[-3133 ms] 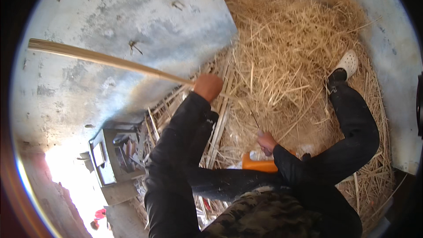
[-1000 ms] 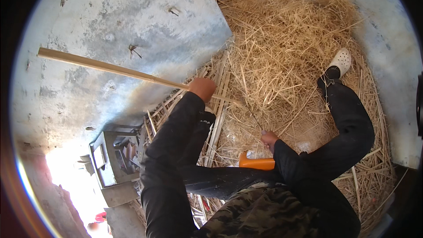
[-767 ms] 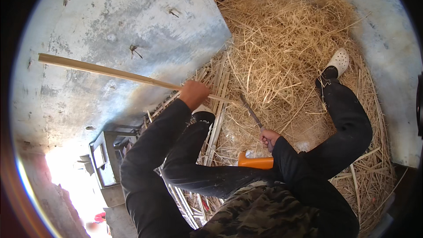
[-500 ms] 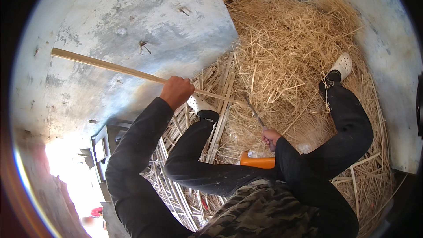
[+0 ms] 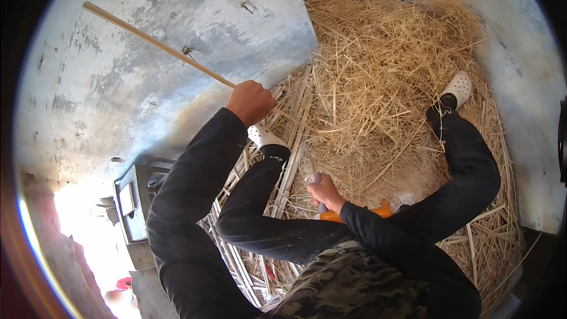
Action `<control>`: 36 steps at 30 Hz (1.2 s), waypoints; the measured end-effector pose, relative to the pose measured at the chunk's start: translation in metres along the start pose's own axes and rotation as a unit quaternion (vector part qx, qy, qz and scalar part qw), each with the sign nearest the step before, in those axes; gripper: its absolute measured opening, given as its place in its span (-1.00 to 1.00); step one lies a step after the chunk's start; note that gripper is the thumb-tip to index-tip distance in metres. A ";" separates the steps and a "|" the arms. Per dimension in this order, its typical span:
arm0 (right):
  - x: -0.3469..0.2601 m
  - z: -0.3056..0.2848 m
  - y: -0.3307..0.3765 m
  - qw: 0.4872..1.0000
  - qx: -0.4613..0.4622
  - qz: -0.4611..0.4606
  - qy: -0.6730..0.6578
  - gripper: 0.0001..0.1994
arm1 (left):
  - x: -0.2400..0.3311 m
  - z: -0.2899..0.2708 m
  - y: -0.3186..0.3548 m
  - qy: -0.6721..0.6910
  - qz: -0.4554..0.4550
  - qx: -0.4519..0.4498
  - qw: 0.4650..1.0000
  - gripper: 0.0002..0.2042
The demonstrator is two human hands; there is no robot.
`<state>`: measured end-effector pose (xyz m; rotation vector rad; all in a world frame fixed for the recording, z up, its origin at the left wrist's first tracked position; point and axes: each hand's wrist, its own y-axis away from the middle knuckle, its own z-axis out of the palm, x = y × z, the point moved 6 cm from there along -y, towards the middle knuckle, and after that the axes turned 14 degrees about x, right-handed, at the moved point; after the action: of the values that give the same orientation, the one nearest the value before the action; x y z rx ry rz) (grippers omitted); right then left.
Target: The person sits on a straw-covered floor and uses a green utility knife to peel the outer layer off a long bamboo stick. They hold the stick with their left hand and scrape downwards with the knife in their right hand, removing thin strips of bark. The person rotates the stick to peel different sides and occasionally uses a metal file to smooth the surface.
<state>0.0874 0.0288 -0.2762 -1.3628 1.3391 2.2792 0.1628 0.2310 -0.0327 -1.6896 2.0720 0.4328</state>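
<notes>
"Just beyond the lap (image 5: 354, 283), what is seen first?"

"An orange thing (image 5: 385, 210), partly covered by the right sleeve (image 5: 378, 225); its kind cannot be told. Beside it, a knife (image 5: 317, 179) is held by the right hand (image 5: 328, 192), the fingers being closed round the grey handle and the thin blade pointed outward."

"And the strip (image 5: 156, 43)?"

"It is gripped by the left hand (image 5: 251, 103) in a closed fist, over the left shoe (image 5: 266, 137). Its short end is directed down toward the blade; its long end is slanted up and leftward before the wall (image 5: 177, 0). Whether strip and blade are touching cannot be made out."

"How far has the work been carried?"

"By judgement, it is under way: both knife and strip are gripped, and neither has been laid down. The strip's finish cannot be read, so the share left on it is uncertain."

"What is shown farther off?"

"Loose strips (image 5: 298, 112) are spread past the left shoe, and straw (image 5: 390, 65) is heaped beyond. Whether those strips have been worked cannot be told; part of the straw may be waste from cutting."
</notes>
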 end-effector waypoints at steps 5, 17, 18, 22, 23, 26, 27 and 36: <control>0.019 -0.012 -0.040 0.993 0.056 0.102 0.003 -0.91 | -0.006 0.002 -0.005 -0.002 0.006 -0.019 1.000 -0.89; 0.091 -0.050 -0.081 0.988 0.039 0.010 0.147 -0.90 | -0.029 0.025 0.006 0.017 0.002 -0.020 1.000 -0.88; 0.078 -0.048 -0.076 0.990 0.036 0.013 0.137 -0.90 | -0.025 0.032 0.006 0.015 0.002 -0.041 0.999 -0.88; -0.006 -0.020 -0.043 0.993 -0.014 -0.087 0.079 -0.85 | -0.020 0.018 -0.013 0.015 0.008 -0.046 0.999 -0.88; 0.006 -0.022 -0.050 0.992 0.005 -0.103 0.077 -0.84 | -0.017 0.013 -0.020 0.021 0.016 -0.028 0.999 -0.89; 0.082 -0.047 -0.078 0.983 0.037 -0.120 0.134 -0.81 | -0.013 0.007 -0.027 0.022 0.024 -0.052 0.998 -0.89; 0.100 -0.066 -0.084 0.975 0.038 -0.104 0.190 -0.81 | -0.013 0.008 -0.019 0.016 0.011 -0.069 0.997 -0.90; -0.017 -0.021 -0.042 0.954 0.010 -0.239 0.178 -0.85 | -0.012 0.013 0.005 0.001 0.007 -0.035 0.999 -0.85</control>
<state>0.1327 0.0416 -0.2922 -1.9090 0.9612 1.7539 0.1621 0.2489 -0.0381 -1.7174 2.0935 0.5136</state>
